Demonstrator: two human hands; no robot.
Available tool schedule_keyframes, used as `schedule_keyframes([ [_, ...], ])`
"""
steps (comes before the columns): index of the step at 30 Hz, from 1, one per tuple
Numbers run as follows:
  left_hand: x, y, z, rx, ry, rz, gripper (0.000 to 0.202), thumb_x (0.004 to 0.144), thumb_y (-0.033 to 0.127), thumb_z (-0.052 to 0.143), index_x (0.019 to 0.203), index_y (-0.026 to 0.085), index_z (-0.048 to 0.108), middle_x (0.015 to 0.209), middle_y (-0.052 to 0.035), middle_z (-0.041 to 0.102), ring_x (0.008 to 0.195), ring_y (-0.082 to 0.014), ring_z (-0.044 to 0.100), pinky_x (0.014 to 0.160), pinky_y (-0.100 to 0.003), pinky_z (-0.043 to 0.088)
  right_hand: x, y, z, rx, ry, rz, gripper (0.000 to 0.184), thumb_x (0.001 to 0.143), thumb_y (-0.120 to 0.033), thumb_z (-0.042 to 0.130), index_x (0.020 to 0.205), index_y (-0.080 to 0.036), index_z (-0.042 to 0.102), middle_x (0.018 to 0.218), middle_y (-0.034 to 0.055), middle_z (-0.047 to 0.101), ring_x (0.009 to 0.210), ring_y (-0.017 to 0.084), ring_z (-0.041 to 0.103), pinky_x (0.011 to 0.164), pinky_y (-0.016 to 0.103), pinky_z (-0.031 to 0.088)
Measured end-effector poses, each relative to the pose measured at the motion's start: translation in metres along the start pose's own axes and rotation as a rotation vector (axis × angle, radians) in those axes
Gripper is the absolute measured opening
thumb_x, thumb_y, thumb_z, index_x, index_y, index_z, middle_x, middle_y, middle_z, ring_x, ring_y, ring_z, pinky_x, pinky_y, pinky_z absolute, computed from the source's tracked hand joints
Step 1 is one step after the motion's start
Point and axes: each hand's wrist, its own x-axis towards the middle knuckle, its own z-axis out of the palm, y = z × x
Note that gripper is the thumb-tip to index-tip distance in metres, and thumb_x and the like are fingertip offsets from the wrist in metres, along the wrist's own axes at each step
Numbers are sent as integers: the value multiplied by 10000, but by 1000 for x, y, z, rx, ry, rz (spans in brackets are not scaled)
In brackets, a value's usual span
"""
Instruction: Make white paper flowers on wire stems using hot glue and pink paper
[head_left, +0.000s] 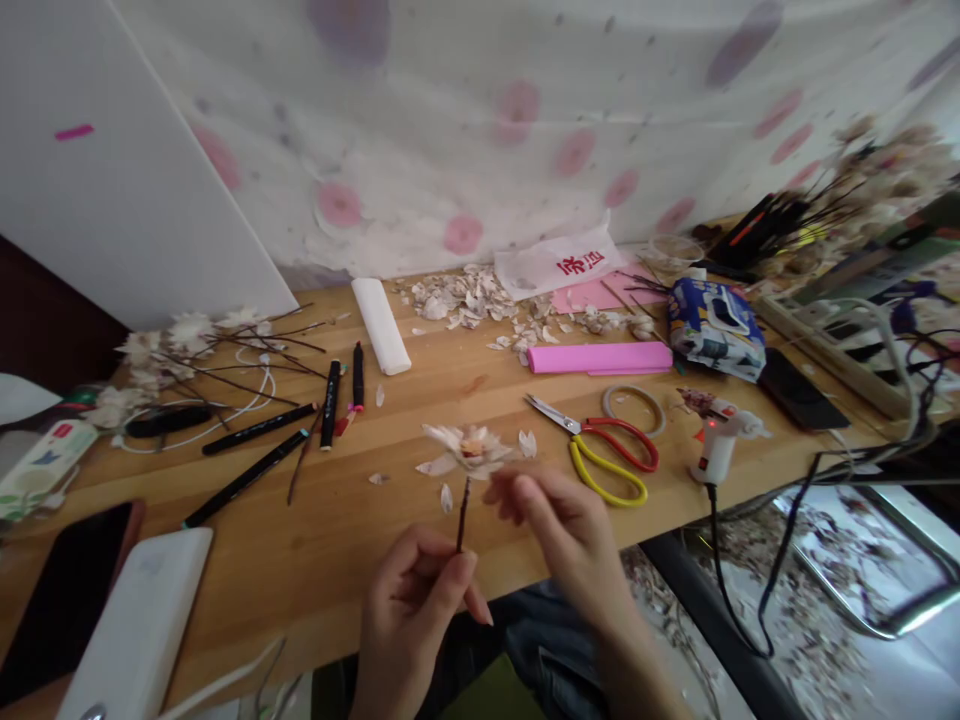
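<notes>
Gently, the left hand [409,625] is clamping a stiff thin twig [463,515]; the right hand [559,530], fingers apart, is hovering by a fragile papery flower [469,450] at ten o'clock.

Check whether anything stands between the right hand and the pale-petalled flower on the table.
Nothing visible does. The right hand hovers close to the pale-petalled flower with nothing between them. The dark twig in the left hand stands beside those fingers, not across their path.
</notes>
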Motion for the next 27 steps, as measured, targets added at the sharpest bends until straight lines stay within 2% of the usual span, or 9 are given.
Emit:
schedule_keyframes([
  [3,-5,2,2,78,37,50,390,744,518,853,646,212,632,493,42,661,478,-119,617,555,-223,492,3,-4,20,92,-39,21,191,841,-420,796,827,-229,804,765,33,742,676,162,633,629,274,504],
  [7,-3,1,1,109,13,58,361,764,515,837,681,210,663,514,32,676,506,-135,630,578,-239,503,7,-7,25,259,23,124,134,718,-345,901,684,-257,805,685,2,719,639,145,610,612,262,485],
  [10,2,-5,-5,17,-128,-38,415,750,576,836,698,193,682,477,26,660,450,-113,592,547,-226,466,8,-6,21,396,-4,169,140,662,-361,935,638,-292,815,654,-4,722,618,143,602,589,262,483],
  [14,10,-17,-11,-132,-370,-165,427,774,593,809,721,186,693,477,17,646,356,-78,505,404,-185,315,8,3,19,485,-94,285,232,610,-487,946,632,-296,817,632,-3,732,571,137,595,581,270,510],
  [17,15,-21,-12,-212,-419,-143,407,783,585,803,715,197,703,495,29,634,323,-70,489,361,-176,285,7,12,16,457,-163,317,344,654,-583,894,631,-251,809,603,10,722,512,121,561,535,258,495],
  [19,17,-21,-13,-180,-364,-93,397,800,590,786,727,204,725,493,31,637,351,-77,520,395,-176,346,5,16,8,424,-171,309,346,753,-563,839,685,-225,814,598,18,722,508,113,562,533,243,485],
  [21,17,-21,-16,-74,-269,13,376,836,592,749,786,219,760,501,23,657,437,-109,588,505,-205,458,2,21,-10,347,-104,259,299,869,-507,758,885,-216,828,652,34,749,549,127,613,556,243,500],
  [24,17,-24,-28,142,-19,236,281,882,523,725,880,251,797,635,-3,740,642,-178,677,750,-289,546,-7,26,-51,43,233,79,356,945,-465,663,1207,-234,730,899,87,797,635,175,704,566,282,546],
  [27,21,-29,-41,327,231,391,90,854,365,774,838,283,807,881,-31,804,889,-239,712,911,-334,521,-17,28,-96,-331,642,-32,385,906,-449,658,1220,-227,680,1203,154,725,700,231,735,532,336,546],
])
